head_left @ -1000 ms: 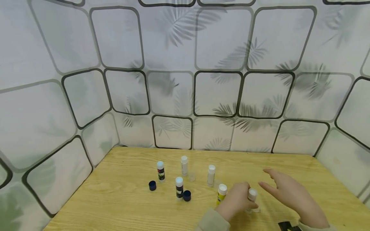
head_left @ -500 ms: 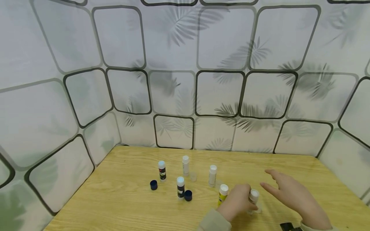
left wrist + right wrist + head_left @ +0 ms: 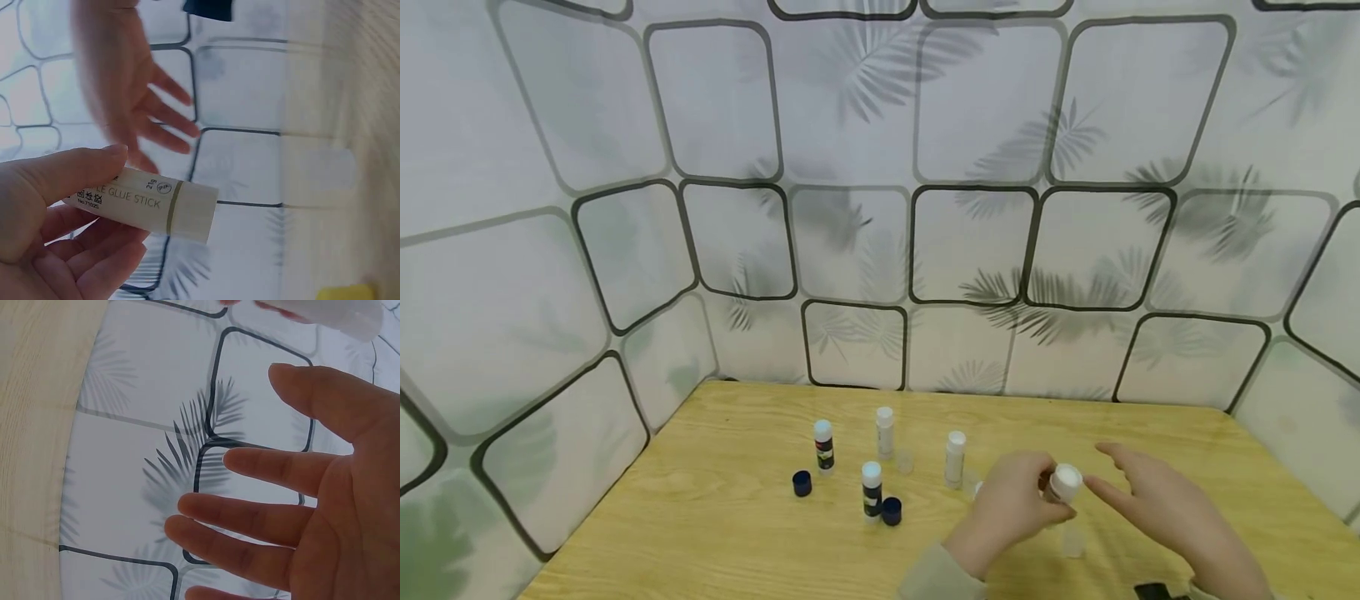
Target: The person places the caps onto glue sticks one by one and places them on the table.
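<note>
My left hand (image 3: 1011,500) grips a white glue stick (image 3: 140,203) between thumb and fingers, lifted off the table. Its lettering reads "GLUE STICK" in the left wrist view, and its white top end faces up in the head view. Beside it my right hand (image 3: 1172,508) is spread with fingers straight, palm toward the glue stick, holding nothing. A clear cap (image 3: 1073,542) stands on the table below the two hands. In the right wrist view, the glue stick's end (image 3: 359,319) shows at the top, apart from the right thumb.
Two dark-labelled glue sticks (image 3: 872,492) stand left of centre, with dark blue caps (image 3: 802,483) near them. Two white glue sticks (image 3: 955,460) stand farther back beside clear caps (image 3: 905,461). A yellow glue stick (image 3: 345,294) is mostly hidden behind the left hand. Patterned cloth surrounds the wooden table (image 3: 715,517).
My left hand has raised the white glue stick off the table and tilted it, leaving the clear cap below. The yellow glue stick is now mostly covered. The right hand stays spread.
</note>
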A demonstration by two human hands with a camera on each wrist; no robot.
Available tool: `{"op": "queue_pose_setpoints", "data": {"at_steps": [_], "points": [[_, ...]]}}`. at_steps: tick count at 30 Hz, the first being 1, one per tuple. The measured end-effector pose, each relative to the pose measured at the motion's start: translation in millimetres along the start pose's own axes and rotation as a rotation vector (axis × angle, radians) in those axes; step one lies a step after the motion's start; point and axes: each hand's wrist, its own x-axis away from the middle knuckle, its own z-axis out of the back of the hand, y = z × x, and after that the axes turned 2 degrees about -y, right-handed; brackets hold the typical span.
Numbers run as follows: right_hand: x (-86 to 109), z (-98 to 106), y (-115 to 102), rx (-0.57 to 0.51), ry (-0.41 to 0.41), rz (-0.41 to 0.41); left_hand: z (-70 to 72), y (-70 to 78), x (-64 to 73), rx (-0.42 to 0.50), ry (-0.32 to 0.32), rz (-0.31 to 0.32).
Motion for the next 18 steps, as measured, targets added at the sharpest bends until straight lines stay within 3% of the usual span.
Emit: {"op": "queue_pose_setpoints", "data": {"at_steps": [4,7,11,18], "points": [[0.3,0,1,0.011,0.000,-0.008,18.4,-0.3,8.0,0.042,0.072,-0.058],[-1.3,0,0,0.018,-0.010,-0.019,32.4,-3.5,14.1,0.023,0.136,-0.084],[-4.5,0,-1,0.030,-0.012,-0.021,48.3,-10.9,20.4,-0.018,0.190,-0.066],[-4.3,-1,-2,0.025,-0.018,-0.005,62.3,-24.8,31.5,0.006,0.222,-0.031]]}}
